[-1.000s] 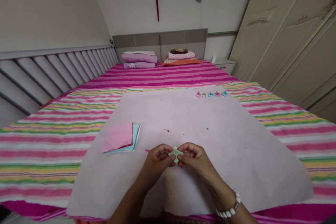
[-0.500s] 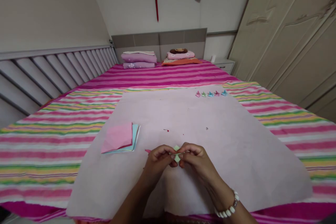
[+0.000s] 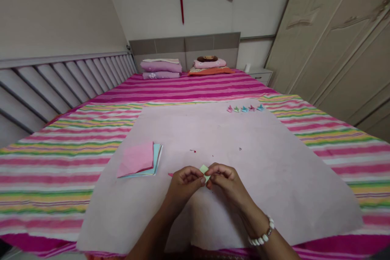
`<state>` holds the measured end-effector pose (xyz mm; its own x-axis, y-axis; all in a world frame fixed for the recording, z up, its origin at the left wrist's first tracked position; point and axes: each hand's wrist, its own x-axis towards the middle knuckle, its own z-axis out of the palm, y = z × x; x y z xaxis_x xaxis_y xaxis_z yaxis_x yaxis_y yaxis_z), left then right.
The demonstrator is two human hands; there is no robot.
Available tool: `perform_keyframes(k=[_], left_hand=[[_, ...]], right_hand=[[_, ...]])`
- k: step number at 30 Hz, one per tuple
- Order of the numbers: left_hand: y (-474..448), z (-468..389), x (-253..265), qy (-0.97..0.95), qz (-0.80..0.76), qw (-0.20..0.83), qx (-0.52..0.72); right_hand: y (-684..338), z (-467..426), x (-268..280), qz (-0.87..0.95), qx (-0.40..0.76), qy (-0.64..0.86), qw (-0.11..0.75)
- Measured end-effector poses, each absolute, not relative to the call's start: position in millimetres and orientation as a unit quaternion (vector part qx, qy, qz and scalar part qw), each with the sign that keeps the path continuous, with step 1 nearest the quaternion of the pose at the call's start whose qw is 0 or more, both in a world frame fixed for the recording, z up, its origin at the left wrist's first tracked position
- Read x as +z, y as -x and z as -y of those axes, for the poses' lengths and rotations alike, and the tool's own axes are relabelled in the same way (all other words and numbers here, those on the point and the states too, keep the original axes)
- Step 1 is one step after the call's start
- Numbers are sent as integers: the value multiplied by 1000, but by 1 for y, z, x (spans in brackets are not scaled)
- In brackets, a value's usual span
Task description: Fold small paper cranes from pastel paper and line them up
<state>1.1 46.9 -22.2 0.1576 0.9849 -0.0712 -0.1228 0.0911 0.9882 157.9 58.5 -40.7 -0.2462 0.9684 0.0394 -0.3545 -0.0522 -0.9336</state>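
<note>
A small piece of folded light green paper (image 3: pixel 204 169) is held between my two hands, above a pale sheet (image 3: pixel 258 195). My left hand (image 3: pixel 186 183) pinches its left side with thumb and fingers. On the right side, my right hand (image 3: pixel 224 178) grips the paper the same way; a white beaded bracelet (image 3: pixel 262 239) circles that wrist. My fingers cover part of the paper's lower half. Just left of my left hand, a small pink piece (image 3: pixel 170 174) lies on the sheet, partly hidden.
A stack of pink and blue square papers (image 3: pixel 138 158) lies to the left. Several small folded paper figures (image 3: pixel 244 109) stand in a row at the far right. A small red-tipped item (image 3: pixel 193 151) lies beyond my hands. Folded bedding (image 3: pixel 161 69) sits by the headboard.
The green paper has turned and its folds look flatter, showing a diamond-shaped face. My fingers have shifted slightly on it, both hands staying in nearly the same place.
</note>
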Motion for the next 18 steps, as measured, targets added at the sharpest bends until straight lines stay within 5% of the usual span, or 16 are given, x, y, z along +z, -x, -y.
perform_keyframes(k=[9,18], left_hand=[[-7,-48,-21,-513,-459,539,484],[-3,-51,-24,-472,-437,609,463]], right_hand=[[-154,-65,-38,433,647,356,517],[-154,-65,-34,434,628,386,517]])
